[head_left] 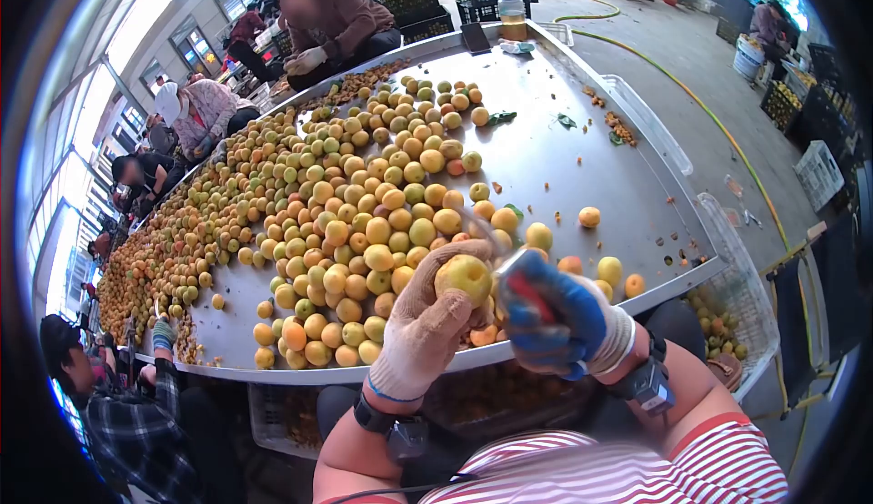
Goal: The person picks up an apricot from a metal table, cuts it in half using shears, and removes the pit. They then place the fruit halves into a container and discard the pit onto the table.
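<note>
A yellow-green fruit point(464, 279) sits in my left hand point(429, 315), which wears a tan and white knit glove with the fingers wrapped round it. Close on its right, my right hand point(559, 313), in a blue and grey glove, is closed on a red-handled tool point(527, 293). The tool's metal end is blurred and lies beside the fruit; whether it touches the skin I cannot tell. Behind both hands, a large heap of yellow, orange and green fruits point(364, 222) covers much of the metal table point(536, 163).
Loose fruits point(589, 217) and scraps lie on the table's right part. A clear jar point(512, 15) stands at the far end. Several people sit along the left side, one in a plaid sleeve point(136, 422) nearby. Crates of fruit point(718, 322) stand right and below.
</note>
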{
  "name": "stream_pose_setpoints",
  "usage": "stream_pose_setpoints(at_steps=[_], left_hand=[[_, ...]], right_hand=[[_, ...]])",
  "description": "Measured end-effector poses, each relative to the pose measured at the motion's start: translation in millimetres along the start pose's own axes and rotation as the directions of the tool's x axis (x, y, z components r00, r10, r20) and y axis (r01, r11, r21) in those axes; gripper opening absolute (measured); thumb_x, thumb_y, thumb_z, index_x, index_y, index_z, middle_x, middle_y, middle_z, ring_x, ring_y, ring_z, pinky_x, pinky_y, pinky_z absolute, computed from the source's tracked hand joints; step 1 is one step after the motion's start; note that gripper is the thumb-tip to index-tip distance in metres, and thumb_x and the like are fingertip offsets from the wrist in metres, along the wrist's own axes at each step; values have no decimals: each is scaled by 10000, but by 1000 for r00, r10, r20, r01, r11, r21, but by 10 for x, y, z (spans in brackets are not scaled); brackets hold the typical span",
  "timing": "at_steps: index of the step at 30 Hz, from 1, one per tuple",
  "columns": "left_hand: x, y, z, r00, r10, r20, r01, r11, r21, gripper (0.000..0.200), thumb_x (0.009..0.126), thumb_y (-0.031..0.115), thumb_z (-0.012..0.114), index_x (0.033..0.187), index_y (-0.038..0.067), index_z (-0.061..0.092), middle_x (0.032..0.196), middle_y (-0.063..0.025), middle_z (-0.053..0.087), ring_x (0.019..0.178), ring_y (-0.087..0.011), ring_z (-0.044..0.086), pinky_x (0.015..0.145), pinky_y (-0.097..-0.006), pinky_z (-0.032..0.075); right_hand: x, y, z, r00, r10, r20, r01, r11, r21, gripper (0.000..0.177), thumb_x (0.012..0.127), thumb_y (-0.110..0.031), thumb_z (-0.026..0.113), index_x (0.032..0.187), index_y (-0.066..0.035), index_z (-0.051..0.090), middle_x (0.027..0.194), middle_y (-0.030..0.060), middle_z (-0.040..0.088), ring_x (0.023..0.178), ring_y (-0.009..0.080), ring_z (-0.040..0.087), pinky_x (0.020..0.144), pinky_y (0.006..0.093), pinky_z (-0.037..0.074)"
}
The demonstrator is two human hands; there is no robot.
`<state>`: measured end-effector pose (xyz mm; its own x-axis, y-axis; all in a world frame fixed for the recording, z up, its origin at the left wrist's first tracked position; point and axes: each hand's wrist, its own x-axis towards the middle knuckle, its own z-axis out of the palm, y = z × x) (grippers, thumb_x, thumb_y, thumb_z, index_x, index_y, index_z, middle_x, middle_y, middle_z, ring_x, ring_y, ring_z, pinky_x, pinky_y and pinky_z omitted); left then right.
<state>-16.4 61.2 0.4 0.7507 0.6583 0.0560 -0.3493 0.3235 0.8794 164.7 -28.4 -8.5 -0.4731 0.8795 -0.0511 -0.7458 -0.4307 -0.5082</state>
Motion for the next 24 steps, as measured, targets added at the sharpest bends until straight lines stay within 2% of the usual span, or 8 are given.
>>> stream_pose_setpoints(at_steps=[1, 4, 7, 9, 12, 14, 20, 24], left_hand=[[-2, 37, 16, 999, 21, 37, -19, 999, -42, 553, 924, 174, 652, 1411, 4, 451, 1103, -51, 558, 863, -110, 552, 790, -233, 493], [-22, 30, -4, 996, 88, -2, -88, 996, -30, 660, 893, 192, 719, 1456, -8, 438, 1235, -78, 583, 1064, -156, 594, 944, -285, 495], [-57, 8, 11, 992, 124, -4, -123, 992, 37, 725, 875, 166, 763, 1480, -17, 410, 1389, -105, 552, 1277, -189, 540, 1090, -324, 429], [-76, -37, 70, 980, 198, -7, -196, 975, 110, 674, 898, 104, 727, 1480, -22, 409, 1381, -105, 559, 1268, -184, 541, 1080, -324, 437], [-133, 31, 171, 989, 144, -46, -140, 987, 77, 650, 915, 34, 681, 1487, -40, 381, 1428, -127, 508, 1289, -206, 524, 1095, -350, 434], [-143, 39, 154, 995, 75, -61, -75, 997, 7, 629, 937, 27, 643, 1490, -55, 356, 1467, -139, 451, 1306, -230, 510, 1094, -370, 447], [-188, 91, 233, 998, 52, 20, -55, 980, 192, 622, 959, 94, 632, 1492, -52, 348, 1424, -149, 477, 1257, -236, 551, 1061, -385, 488], [-182, 93, 224, 998, 55, 11, -56, 995, 82, 638, 949, 101, 639, 1493, -50, 343, 1377, -160, 515, 1191, -256, 600, 1046, -406, 496]], right_hand=[[-8, -12, 20, 1000, 7, 2, -7, 1000, 0, 564, 1031, -629, 350, 868, -113, 510, 526, -25, 389, 323, 105, 370, 299, 253, 313], [-4, -23, -22, 893, -414, -175, 318, 857, -406, 484, 1047, -553, 412, 937, -100, 542, 556, -5, 454, 363, 108, 437, 332, 247, 364], [55, 104, 98, 804, -555, -213, 252, 643, -724, 333, 1047, -425, 510, 1080, -102, 584, 619, 7, 530, 401, 107, 483, 351, 245, 391], [30, 106, 242, 837, -398, -375, 196, 859, -473, 274, 996, -272, 644, 1217, -122, 582, 696, 1, 583, 433, 97, 514, 366, 240, 403], [44, 126, 204, 818, -416, -397, 222, 865, -450, 280, 987, -262, 662, 1213, -117, 583, 707, -1, 598, 443, 92, 525, 368, 242, 405], [97, 152, 61, 714, -663, -223, 392, 643, -657, 284, 992, -264, 657, 1216, -107, 581, 705, 2, 610, 442, 84, 526, 365, 238, 409], [-77, 11, 263, 794, -496, -352, 293, 819, -493, 281, 1007, -272, 636, 1225, -102, 582, 688, 6, 612, 412, 85, 514, 354, 220, 399], [-134, -16, 321, 779, -528, -337, 294, 784, -547, 265, 1047, -277, 535, 1161, -41, 576, 677, 38, 600, 431, 88, 517, 387, 202, 371]])
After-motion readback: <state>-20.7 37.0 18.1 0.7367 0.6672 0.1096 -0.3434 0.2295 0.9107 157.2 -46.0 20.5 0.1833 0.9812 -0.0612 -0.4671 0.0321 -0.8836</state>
